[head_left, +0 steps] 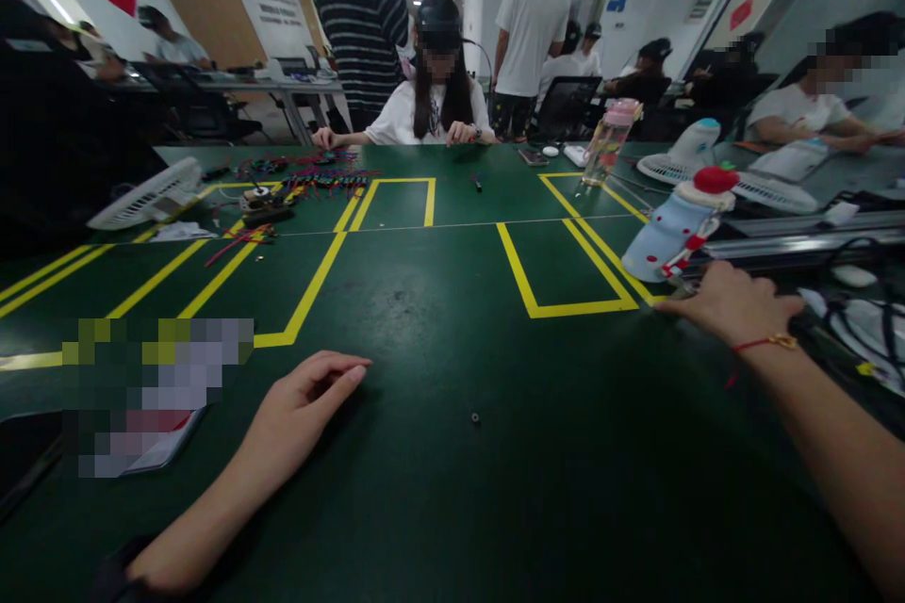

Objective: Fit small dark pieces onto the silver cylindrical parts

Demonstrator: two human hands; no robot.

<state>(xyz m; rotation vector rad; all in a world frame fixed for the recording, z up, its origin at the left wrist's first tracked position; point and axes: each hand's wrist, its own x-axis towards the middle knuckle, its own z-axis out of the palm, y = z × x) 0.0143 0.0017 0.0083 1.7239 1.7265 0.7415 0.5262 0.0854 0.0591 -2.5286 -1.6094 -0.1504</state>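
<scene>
My left hand (307, 410) rests on the green table at the left, loosely bent, with thumb and index finger stretched out and their tips close together. Nothing shows between them. A small dark ring-like part (475, 417) lies on the table to its right. At the right, my right hand (742, 306), with a red cord bracelet at the wrist, reaches beside a light blue bottle (661, 231) with a red top. Its fingers are bent, and a small shiny metallic thing (682, 285) shows by the thumb; what it is I cannot make out.
Yellow tape (584, 311) marks outlines on the table (417, 490). Bundles of wires (325, 179), a white fan (152, 193) and a booklet (166, 452) lie left. A pink-lidded bottle (609, 146), metal rails and cables stand right. A person (431, 108) sits opposite.
</scene>
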